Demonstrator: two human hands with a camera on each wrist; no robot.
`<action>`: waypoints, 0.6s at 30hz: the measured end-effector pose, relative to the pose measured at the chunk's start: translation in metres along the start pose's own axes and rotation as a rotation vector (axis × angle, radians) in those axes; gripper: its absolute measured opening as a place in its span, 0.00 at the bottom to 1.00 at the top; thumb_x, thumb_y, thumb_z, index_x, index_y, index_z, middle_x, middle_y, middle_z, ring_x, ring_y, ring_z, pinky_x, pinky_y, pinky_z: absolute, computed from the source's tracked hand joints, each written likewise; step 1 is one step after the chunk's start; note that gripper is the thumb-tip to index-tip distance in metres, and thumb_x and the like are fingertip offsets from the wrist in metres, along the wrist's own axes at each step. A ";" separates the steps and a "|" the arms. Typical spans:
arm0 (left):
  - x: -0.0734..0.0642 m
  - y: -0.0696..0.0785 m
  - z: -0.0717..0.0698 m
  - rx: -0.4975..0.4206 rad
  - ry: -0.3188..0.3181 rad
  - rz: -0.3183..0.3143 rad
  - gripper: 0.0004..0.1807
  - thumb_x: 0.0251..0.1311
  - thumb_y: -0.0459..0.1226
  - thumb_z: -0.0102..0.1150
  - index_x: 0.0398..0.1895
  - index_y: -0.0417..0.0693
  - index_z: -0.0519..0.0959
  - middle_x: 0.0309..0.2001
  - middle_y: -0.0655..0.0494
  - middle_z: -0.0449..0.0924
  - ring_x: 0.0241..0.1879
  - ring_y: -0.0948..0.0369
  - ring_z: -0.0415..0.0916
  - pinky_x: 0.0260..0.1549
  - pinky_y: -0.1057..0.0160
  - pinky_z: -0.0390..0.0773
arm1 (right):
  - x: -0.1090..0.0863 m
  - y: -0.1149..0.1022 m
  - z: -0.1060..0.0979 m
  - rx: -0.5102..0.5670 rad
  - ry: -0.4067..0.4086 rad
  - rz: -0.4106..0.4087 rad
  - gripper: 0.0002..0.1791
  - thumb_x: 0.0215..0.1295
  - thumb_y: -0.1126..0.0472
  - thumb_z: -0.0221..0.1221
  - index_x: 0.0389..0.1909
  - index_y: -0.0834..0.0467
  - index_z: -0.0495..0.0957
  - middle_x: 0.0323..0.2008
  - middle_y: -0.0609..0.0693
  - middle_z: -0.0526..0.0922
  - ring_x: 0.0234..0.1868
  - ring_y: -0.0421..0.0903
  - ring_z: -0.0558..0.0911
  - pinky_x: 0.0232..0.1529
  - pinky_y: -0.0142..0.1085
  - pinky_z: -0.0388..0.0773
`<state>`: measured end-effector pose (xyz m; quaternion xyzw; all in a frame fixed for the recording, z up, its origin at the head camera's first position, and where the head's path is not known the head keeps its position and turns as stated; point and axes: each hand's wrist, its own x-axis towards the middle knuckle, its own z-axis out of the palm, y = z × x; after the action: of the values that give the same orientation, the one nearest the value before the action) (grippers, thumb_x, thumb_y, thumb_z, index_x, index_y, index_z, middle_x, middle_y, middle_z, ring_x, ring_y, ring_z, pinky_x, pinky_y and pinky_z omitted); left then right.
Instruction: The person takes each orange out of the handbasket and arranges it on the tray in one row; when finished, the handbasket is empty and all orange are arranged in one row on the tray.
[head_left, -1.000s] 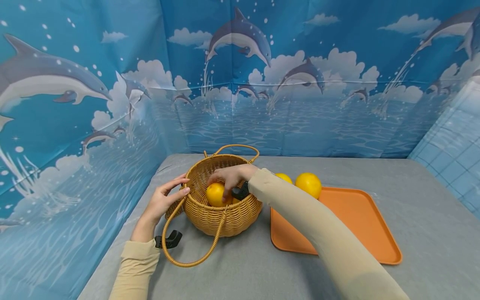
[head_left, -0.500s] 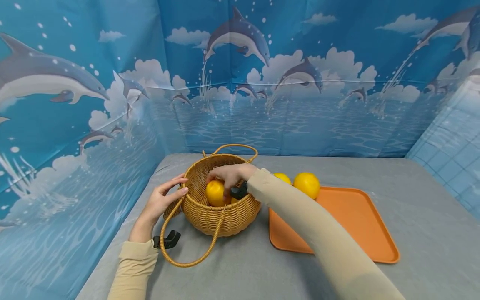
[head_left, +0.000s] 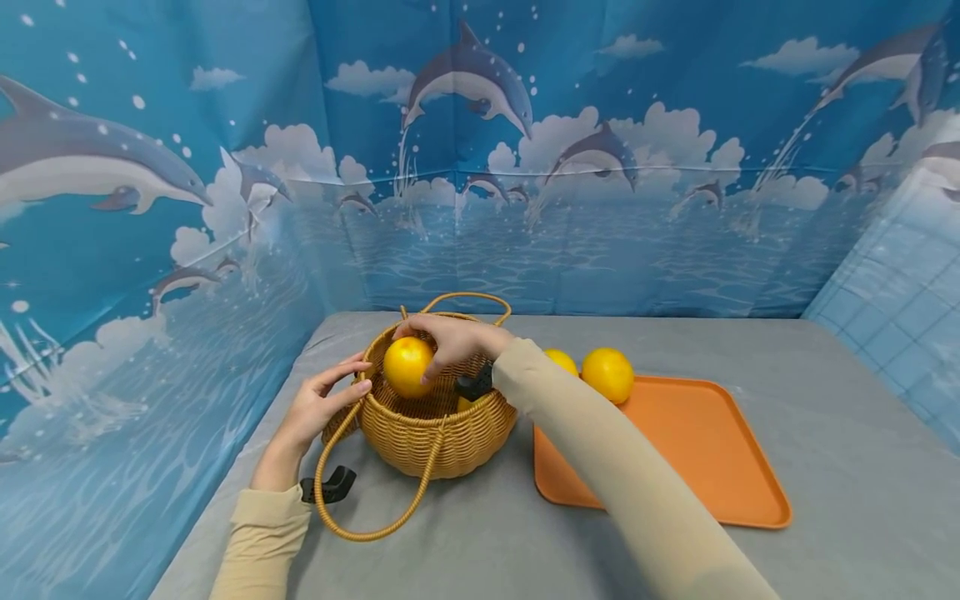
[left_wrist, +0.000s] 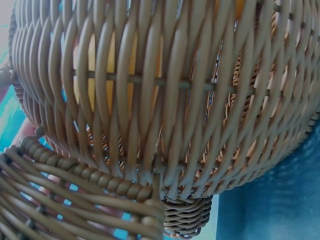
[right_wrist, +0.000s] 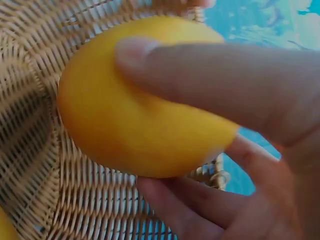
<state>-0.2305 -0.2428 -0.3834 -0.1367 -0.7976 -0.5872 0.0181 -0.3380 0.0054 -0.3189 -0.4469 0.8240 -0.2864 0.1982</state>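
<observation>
Your right hand (head_left: 453, 340) grasps an orange (head_left: 407, 367) in the mouth of the wicker basket (head_left: 431, 446), left of centre in the head view; the right wrist view shows your thumb across the fruit and fingers round its other side. Your left hand (head_left: 313, 410) touches the basket's left rim, though you cannot tell from here whether those fingers grip it. To do this well, keep that thumb-and-fingers hold firm without squeezing, steady the rim, and mind the black bracket (head_left: 474, 383) on your right wrist near the basket wall. The lower yellow fruit (head_left: 465, 403) in the basket is best left undisturbed. Two more oranges sit by the upper left of the orange tray (head_left: 697, 450).

Compared with half a second ago, your right hand and its orange have moved up and left, baring more of the basket's interior; your left hand stays at the rim.
</observation>
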 end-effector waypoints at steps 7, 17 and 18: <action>0.002 0.000 0.000 0.015 0.003 0.010 0.22 0.62 0.41 0.59 0.59 0.43 0.74 0.68 0.54 0.61 0.71 0.52 0.45 0.64 0.37 0.43 | -0.024 -0.012 -0.019 0.212 0.070 -0.166 0.38 0.52 0.66 0.69 0.63 0.57 0.61 0.61 0.53 0.63 0.55 0.49 0.73 0.53 0.37 0.73; 0.000 0.000 0.000 0.023 -0.002 0.023 0.23 0.63 0.40 0.59 0.59 0.41 0.74 0.69 0.53 0.60 0.71 0.51 0.43 0.64 0.38 0.43 | -0.086 0.001 -0.036 0.313 0.219 -0.208 0.40 0.53 0.68 0.67 0.65 0.56 0.59 0.64 0.54 0.62 0.53 0.52 0.76 0.51 0.46 0.75; 0.000 0.000 0.000 0.021 -0.003 0.024 0.23 0.63 0.40 0.58 0.59 0.40 0.73 0.69 0.52 0.60 0.71 0.50 0.43 0.64 0.37 0.43 | -0.094 0.004 -0.038 0.317 0.242 -0.196 0.40 0.53 0.68 0.67 0.65 0.55 0.60 0.63 0.54 0.63 0.53 0.52 0.76 0.51 0.46 0.75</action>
<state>-0.2303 -0.2429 -0.3834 -0.1469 -0.8019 -0.5785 0.0254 -0.3134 0.0984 -0.2866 -0.4505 0.7393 -0.4814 0.1370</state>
